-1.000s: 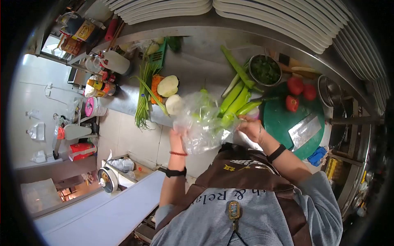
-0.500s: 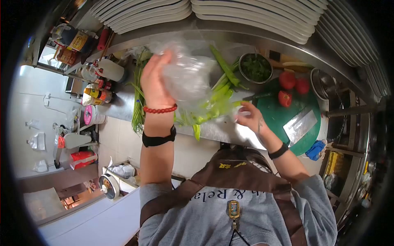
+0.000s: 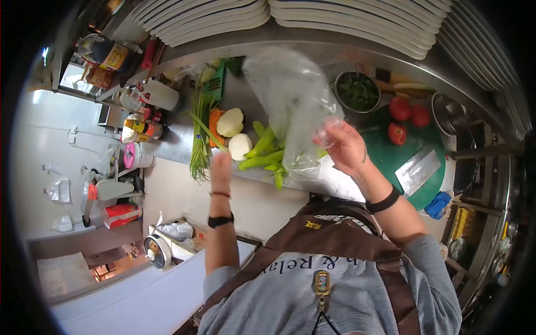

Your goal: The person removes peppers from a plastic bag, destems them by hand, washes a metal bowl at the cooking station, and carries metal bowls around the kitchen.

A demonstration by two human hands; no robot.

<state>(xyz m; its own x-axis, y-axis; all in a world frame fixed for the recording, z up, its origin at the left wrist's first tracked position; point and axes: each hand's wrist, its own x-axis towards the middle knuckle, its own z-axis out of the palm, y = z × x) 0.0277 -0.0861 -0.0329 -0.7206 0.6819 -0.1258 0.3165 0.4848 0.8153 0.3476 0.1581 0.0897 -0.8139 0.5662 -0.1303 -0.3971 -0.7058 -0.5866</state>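
Observation:
My right hand (image 3: pixel 344 146) pinches the edge of a clear plastic bag (image 3: pixel 298 95), which hangs in the air over the steel counter. Smeared by motion, my left hand (image 3: pixel 221 170) is off the bag, near the counter's front edge; its fingers cannot be made out. Several green peppers (image 3: pixel 262 156) lie on the counter between my hands, partly behind the bag. Beside them are a white round vegetable (image 3: pixel 240 146), a pale cut vegetable (image 3: pixel 229 122) and a bunch of thin green stalks (image 3: pixel 199 145).
At the right, a green round board (image 3: pixel 385 151) bears a cleaver (image 3: pixel 417 172) and tomatoes (image 3: pixel 400 108). A metal bowl of leafy greens (image 3: pixel 358 92) stands behind it. Stacked white plates (image 3: pixel 352 22) fill the shelf above. Bottles (image 3: pixel 159 95) stand at the left.
My left hand has let go of the bag and moved down toward the front edge. The bag, held by my right hand, has swung right and opened out. Peppers now lie loose near the white vegetable.

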